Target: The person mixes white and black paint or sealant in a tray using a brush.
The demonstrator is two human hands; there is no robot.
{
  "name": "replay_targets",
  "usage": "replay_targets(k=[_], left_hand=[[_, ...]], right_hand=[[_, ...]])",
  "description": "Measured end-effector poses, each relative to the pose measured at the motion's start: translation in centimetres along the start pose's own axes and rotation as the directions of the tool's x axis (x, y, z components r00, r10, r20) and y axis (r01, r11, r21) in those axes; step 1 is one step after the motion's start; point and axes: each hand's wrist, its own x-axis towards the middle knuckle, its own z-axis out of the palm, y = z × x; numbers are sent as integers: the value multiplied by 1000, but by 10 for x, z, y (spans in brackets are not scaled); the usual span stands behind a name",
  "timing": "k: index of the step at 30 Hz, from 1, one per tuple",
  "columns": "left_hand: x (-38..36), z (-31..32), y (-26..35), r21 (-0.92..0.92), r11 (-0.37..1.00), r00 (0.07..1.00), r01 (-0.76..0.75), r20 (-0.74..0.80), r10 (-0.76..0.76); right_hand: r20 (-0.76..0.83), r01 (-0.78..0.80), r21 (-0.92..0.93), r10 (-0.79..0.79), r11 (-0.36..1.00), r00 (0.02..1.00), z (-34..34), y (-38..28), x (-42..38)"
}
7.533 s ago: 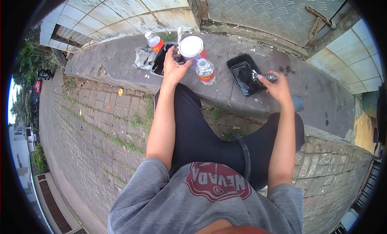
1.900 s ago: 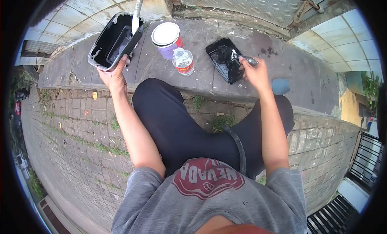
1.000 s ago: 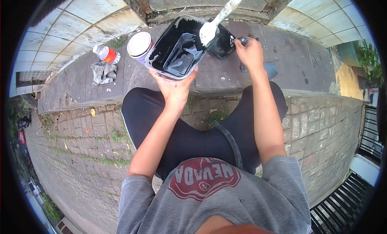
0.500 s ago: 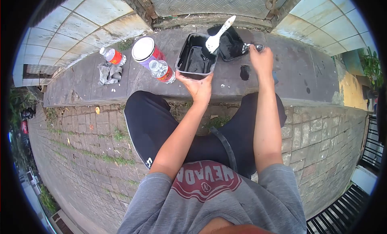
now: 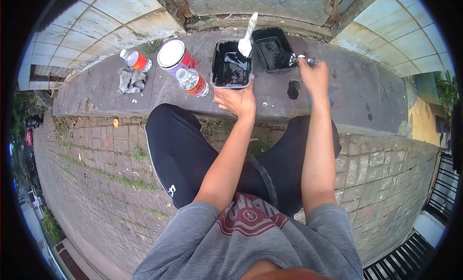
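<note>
My worry is the paintbrush smeared with white (image 5: pixel 246 46): it stands loose in the rectangular plastic tub coated in black (image 5: pixel 231 71), handle poking above the rim, so a bump or tilt could topple it and flick paint onto the grey stone ledge (image 5: pixel 169 102). The tub sits right of my landmark, the purple-and-red can with a white lid (image 5: pixel 177 59) — swinging it back that way could knock over the clear bottle with a red label (image 5: pixel 195 84), close against the can's near side.

My left hand (image 5: pixel 237 99) is partly open round the tub's near end, thumb up its right side; whether it bears any weight I can't tell. My right hand (image 5: pixel 316 77), well right of the can, closes on a dark-handled tool (image 5: pixel 310 62), its smeared tip by the shallow black tray (image 5: pixel 273 52), beyond the tub. A loose pinch could let that slip.

About two seconds ago the tub was left of the can; now it's on the right — and the brush leans less than it did half a second ago
</note>
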Motion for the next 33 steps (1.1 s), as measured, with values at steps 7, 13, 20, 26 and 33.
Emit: replay_targets(k=[7, 13, 20, 26, 33], left_hand=[[-44, -38, -3, -203, 979, 983, 38, 184, 0], [-65, -12, 4, -477, 869, 803, 128, 564, 191], [-46, 25, 49, -366, 921, 789, 135, 602, 123], [-40, 88, 23, -658, 717, 835, 230, 511, 202], [-43, 73, 72, -660, 274, 698, 700, 713, -65]], right_hand=[[-108, 57, -137, -72, 989, 992, -6, -25, -15], [-106, 120, -104, -131, 987, 986, -2, -14, -9], [-151, 41, 98, -26, 994, 988, 10, 11, 10], [-161, -22, 213, 57, 977, 985, 6, 7, 8], [-276, -14, 223, 77, 975, 958, 12, 16, 14]])
